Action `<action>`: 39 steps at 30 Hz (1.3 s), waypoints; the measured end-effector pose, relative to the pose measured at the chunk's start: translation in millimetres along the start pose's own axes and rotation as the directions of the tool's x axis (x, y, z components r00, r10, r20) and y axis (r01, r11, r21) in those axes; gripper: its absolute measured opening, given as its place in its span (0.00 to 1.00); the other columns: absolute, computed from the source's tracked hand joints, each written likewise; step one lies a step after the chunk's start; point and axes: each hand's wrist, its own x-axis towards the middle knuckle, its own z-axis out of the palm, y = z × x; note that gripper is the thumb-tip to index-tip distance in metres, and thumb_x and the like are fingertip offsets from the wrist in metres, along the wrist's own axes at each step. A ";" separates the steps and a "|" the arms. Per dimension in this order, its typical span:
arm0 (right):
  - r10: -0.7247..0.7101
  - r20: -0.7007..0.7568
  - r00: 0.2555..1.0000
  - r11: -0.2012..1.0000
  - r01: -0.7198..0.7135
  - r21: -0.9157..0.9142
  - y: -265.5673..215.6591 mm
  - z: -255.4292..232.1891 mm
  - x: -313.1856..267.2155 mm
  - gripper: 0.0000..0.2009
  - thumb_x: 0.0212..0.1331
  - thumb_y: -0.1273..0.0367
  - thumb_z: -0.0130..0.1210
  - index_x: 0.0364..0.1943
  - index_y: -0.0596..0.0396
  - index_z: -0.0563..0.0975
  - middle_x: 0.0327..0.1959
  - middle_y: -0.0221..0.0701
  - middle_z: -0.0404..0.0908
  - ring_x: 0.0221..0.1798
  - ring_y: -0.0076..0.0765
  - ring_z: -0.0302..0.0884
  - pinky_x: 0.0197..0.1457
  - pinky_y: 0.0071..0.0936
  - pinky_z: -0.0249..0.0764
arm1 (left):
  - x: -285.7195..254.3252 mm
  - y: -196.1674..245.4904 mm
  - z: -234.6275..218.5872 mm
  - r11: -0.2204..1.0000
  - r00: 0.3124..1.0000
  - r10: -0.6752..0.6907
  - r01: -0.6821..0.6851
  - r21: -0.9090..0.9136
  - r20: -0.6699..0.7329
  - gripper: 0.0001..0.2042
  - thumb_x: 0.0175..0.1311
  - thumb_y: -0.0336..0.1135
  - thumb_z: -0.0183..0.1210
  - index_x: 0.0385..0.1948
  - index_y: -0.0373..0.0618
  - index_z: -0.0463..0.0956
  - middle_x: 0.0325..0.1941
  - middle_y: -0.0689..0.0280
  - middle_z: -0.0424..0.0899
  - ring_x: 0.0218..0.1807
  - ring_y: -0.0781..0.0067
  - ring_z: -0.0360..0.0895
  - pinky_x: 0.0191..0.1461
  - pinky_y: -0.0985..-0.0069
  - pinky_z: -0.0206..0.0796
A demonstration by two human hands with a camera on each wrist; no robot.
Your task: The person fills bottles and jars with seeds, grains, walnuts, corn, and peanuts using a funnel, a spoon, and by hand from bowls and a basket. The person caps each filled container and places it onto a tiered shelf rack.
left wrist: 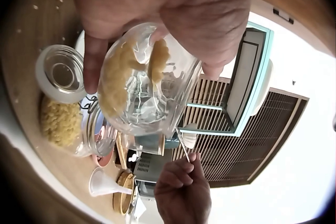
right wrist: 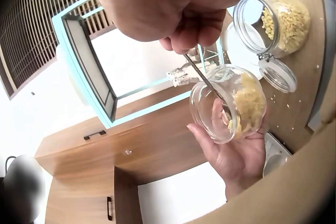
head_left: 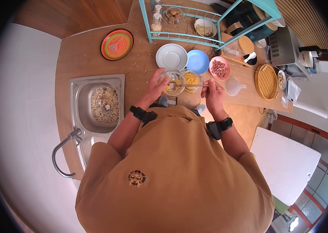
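My left hand [head_left: 156, 85] grips a clear glass jar [left wrist: 142, 121] from its side, with the thumb and fingers spread round the wall. Small yellow pasta pieces [right wrist: 248, 100] lie inside the jar, heaped toward one side. In my right hand [head_left: 213, 95] the thin handle of a metal spoon [right wrist: 198, 70] is pinched between thumb and fingers. The spoon's bowl reaches through the mouth of the jar, down by the pasta. Close beside it stands a clip-top glass jar [right wrist: 294, 24] full of the same pasta, its lid [right wrist: 279, 74] swung open.
Beyond the jars are a white plate [head_left: 163, 58], a blue plate [head_left: 199, 62] and a pink bowl [head_left: 213, 73] of reddish nuts. A funnel [head_left: 233, 86] and a wicker tray [head_left: 261, 83] lie rightward. The sink [head_left: 76, 101] is left; a turquoise rack [head_left: 183, 38] stands behind.
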 end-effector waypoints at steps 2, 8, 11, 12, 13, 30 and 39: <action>0.006 -0.016 1.000 0.999 -0.005 0.037 0.8 -4.7 2.9 0.18 0.70 0.58 0.47 0.32 0.59 0.77 0.19 0.28 0.74 0.18 0.21 0.68 0.21 0.19 0.67 | 0.6 1.5 -0.1 1.000 1.000 -0.009 0.009 -0.016 0.007 0.26 0.67 0.44 0.56 0.61 0.39 0.62 0.58 0.56 0.71 0.59 0.68 0.69 0.62 0.70 0.61; 0.030 -0.064 0.998 0.983 -0.018 0.181 -9.0 -15.9 7.2 0.17 0.70 0.58 0.47 0.31 0.57 0.76 0.18 0.27 0.73 0.18 0.22 0.67 0.21 0.21 0.67 | 1.8 2.8 0.3 0.974 0.994 -0.108 0.107 -0.199 0.007 0.26 0.68 0.44 0.56 0.61 0.39 0.62 0.58 0.59 0.71 0.59 0.71 0.69 0.61 0.73 0.62; 0.021 -0.073 0.997 0.972 -0.003 0.236 -17.1 -23.9 7.1 0.17 0.70 0.58 0.47 0.31 0.57 0.76 0.19 0.27 0.73 0.18 0.23 0.67 0.23 0.22 0.66 | 3.4 -2.2 -0.5 0.977 0.991 -0.134 0.128 -0.167 -0.024 0.25 0.68 0.45 0.55 0.60 0.39 0.63 0.58 0.59 0.71 0.58 0.71 0.69 0.60 0.74 0.63; 0.002 -0.077 0.997 0.965 0.018 0.261 -19.3 -27.7 6.8 0.17 0.70 0.57 0.47 0.31 0.56 0.75 0.19 0.27 0.73 0.18 0.23 0.67 0.23 0.22 0.66 | 4.3 -6.6 -1.3 0.975 0.988 -0.149 0.141 -0.174 -0.032 0.25 0.68 0.45 0.55 0.60 0.39 0.63 0.58 0.60 0.71 0.58 0.72 0.69 0.59 0.74 0.63; 0.002 -0.080 0.997 0.965 0.019 0.261 -21.1 -32.4 6.3 0.17 0.70 0.57 0.47 0.31 0.56 0.75 0.19 0.27 0.73 0.18 0.23 0.67 0.23 0.22 0.66 | 4.9 -11.0 -2.3 0.972 0.986 -0.163 0.154 -0.180 -0.040 0.25 0.68 0.46 0.55 0.60 0.40 0.64 0.58 0.60 0.71 0.58 0.72 0.69 0.59 0.75 0.63; -0.536 0.280 0.797 0.509 0.569 -0.646 -47.1 -46.8 -17.9 0.10 0.66 0.72 0.49 0.30 0.63 0.79 0.23 0.36 0.78 0.22 0.29 0.74 0.25 0.24 0.69 | 8.3 3.7 -7.3 0.978 0.981 -0.174 0.161 -0.131 -0.089 0.26 0.67 0.46 0.56 0.61 0.42 0.63 0.56 0.60 0.72 0.55 0.72 0.71 0.52 0.76 0.67; -0.486 0.705 0.517 0.241 0.855 -0.460 -80.5 28.3 -13.2 0.03 0.57 0.76 0.57 0.28 0.60 0.77 0.24 0.35 0.77 0.26 0.41 0.75 0.28 0.33 0.73 | 11.3 9.2 1.8 0.997 0.998 -0.065 0.066 -0.043 0.016 0.26 0.66 0.39 0.58 0.61 0.39 0.61 0.58 0.57 0.70 0.60 0.67 0.69 0.62 0.71 0.62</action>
